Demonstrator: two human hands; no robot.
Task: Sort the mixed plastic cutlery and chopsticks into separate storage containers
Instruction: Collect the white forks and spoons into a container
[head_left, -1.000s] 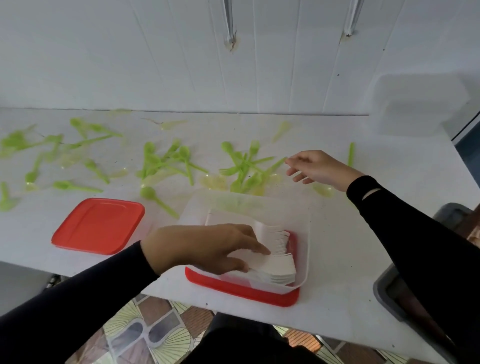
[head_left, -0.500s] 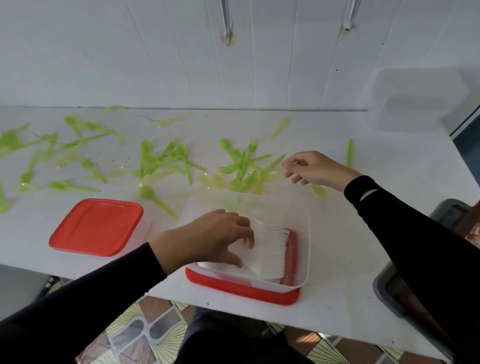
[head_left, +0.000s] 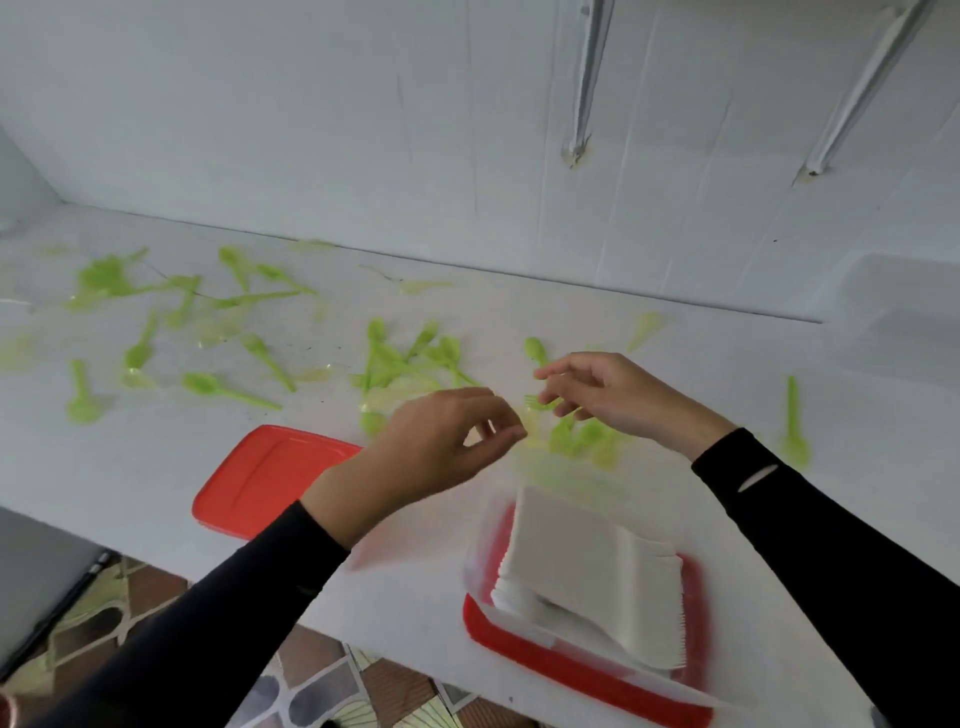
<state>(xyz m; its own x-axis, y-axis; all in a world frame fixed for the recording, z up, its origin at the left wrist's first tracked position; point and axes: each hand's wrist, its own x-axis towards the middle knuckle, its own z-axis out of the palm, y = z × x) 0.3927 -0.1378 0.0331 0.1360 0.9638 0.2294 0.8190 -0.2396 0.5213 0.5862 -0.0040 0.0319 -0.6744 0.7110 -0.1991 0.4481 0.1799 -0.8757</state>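
Note:
Green plastic spoons and forks lie scattered over the white counter. My right hand hovers above a small green heap and pinches a green fork at its fingertips. My left hand is raised just left of it, with its fingers curled toward the thumb; blur hides whether it holds anything. At the near edge, a clear container standing on a red lid holds a stack of white forks.
A second red lid lies to the left of my left forearm. A clear empty tub stands at the far right against the white wall. One green spoon lies alone on the right. Tiled floor shows below the counter edge.
My left hand has left the white forks in the container and risen toward my right hand. My right hand has lifted a green fork off the heap. The view has swung to the left.

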